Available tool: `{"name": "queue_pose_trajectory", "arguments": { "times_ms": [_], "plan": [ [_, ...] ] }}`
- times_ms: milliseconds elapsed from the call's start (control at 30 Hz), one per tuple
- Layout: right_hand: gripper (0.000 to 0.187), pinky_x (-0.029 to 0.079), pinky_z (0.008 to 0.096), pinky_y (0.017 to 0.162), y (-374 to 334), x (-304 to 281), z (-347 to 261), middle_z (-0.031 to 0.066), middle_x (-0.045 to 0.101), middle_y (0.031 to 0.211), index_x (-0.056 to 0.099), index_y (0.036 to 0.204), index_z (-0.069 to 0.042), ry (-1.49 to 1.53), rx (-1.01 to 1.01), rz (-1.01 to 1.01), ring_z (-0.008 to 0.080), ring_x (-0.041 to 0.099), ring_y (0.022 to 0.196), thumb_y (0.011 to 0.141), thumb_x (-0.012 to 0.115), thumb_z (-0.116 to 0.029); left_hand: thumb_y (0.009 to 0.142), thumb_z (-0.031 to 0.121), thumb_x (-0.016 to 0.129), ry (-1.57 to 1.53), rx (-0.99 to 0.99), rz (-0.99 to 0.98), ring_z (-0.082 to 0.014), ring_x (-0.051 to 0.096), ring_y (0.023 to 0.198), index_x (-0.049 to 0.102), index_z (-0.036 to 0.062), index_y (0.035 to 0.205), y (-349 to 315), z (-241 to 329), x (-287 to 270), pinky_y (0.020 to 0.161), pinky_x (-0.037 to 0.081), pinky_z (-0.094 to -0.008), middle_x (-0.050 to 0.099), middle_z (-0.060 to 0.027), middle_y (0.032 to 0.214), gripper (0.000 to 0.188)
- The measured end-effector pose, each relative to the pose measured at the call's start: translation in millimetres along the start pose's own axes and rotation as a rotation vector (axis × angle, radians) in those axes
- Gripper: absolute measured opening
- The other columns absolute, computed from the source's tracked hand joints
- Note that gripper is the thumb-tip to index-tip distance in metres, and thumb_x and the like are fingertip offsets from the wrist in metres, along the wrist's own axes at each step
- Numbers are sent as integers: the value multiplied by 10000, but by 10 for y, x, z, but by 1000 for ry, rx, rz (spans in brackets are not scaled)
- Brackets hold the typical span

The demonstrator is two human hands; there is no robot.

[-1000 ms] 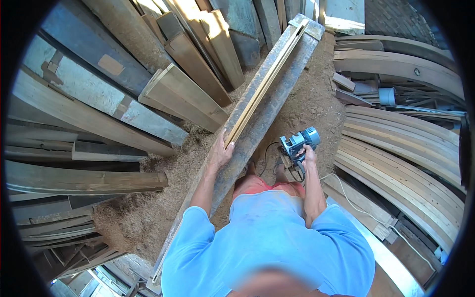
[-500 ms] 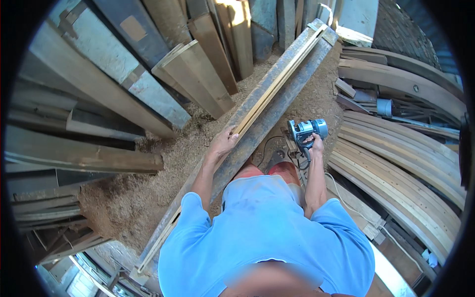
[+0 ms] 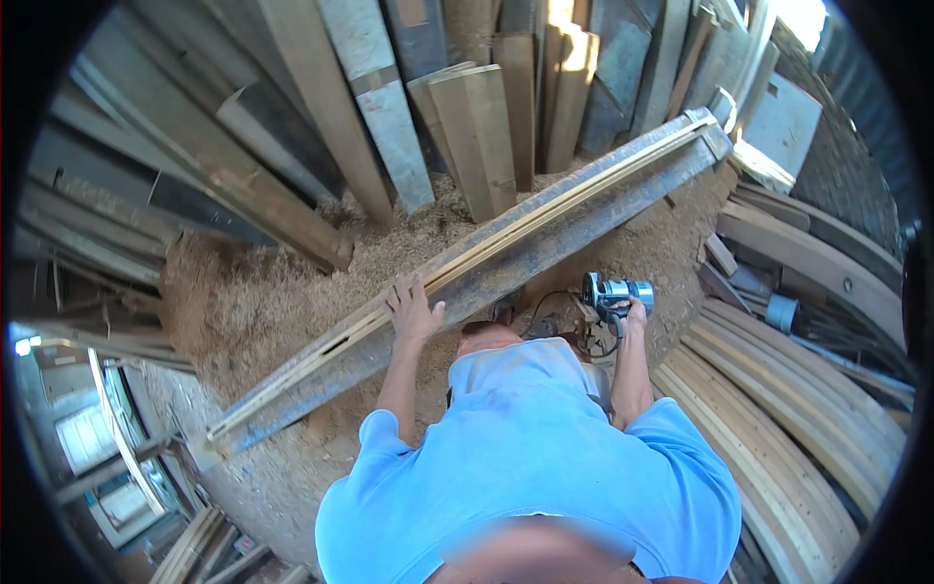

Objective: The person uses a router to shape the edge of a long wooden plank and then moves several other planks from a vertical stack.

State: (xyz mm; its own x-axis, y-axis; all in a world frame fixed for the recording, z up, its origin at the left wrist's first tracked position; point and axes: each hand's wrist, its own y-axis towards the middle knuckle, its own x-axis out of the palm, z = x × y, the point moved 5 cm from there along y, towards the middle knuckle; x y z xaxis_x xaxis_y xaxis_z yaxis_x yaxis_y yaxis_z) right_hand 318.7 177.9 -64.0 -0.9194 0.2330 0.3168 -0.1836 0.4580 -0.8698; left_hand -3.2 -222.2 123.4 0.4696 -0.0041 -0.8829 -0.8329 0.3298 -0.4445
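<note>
My left hand (image 3: pixel 414 313) rests with its fingers spread on a narrow pale wooden strip (image 3: pixel 569 202). The strip lies lengthwise along a long, dark, worn beam bench (image 3: pixel 593 234) that slants from lower left to upper right. A dark slot shows in the strip to the left of that hand. My right hand (image 3: pixel 633 315) is closed around a teal and silver power router (image 3: pixel 620 290), held sideways beyond the bench's near side, apart from the strip. Its dark cord (image 3: pixel 551 295) loops away to the left. The router's bit cannot be made out.
Several planks (image 3: pixel 474 136) lean upright beyond the bench. Wood shavings (image 3: pixel 263 292) cover the ground. Curved, stacked boards (image 3: pixel 778 409) lie at the right, near a blue pipe piece (image 3: pixel 781 313). More timber (image 3: pixel 199 545) lies at the lower left.
The view has swung left, so the bench appears flatter across it. My left hand has spread its fingers on the strip. The router stays in my right hand, now turned slightly.
</note>
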Motion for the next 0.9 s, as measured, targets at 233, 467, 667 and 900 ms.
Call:
{"name": "queue_pose_trajectory", "arguments": {
  "times_ms": [233,467,667,900],
  "plan": [
    [223,411,253,414,170,-124,313,-22,470,569,451,765,-151,-111,238,31,97,472,452,974,527,-141,822,426,736,18,-28,204,-517,11,1521,189,150,1611,-355,-142,322,1201,36,-658,81,-333,1633,999],
    [120,402,319,478,746,-322,372,10,469,610,469,917,-77,-426,204,-68,160,468,508,990,489,-171,859,375,709,-130,28,167,-586,-35,1489,207,236,1616,-435,-86,252,1179,-8,-693,43,-416,1591,919],
    [116,408,319,482,531,56,712,10,470,619,467,911,-81,-470,169,-103,156,469,510,988,488,-166,863,362,705,-138,106,107,-593,-33,1482,236,225,1609,-489,-85,140,1159,3,-722,61,-412,1588,892],
    [113,416,319,486,154,372,1387,10,472,630,464,905,-84,-488,166,-116,151,471,513,985,487,-160,849,392,712,-254,226,190,-539,1,1509,327,130,1563,-486,-671,266,1209,-16,-646,88,-345,1621,852]
  ]
}}
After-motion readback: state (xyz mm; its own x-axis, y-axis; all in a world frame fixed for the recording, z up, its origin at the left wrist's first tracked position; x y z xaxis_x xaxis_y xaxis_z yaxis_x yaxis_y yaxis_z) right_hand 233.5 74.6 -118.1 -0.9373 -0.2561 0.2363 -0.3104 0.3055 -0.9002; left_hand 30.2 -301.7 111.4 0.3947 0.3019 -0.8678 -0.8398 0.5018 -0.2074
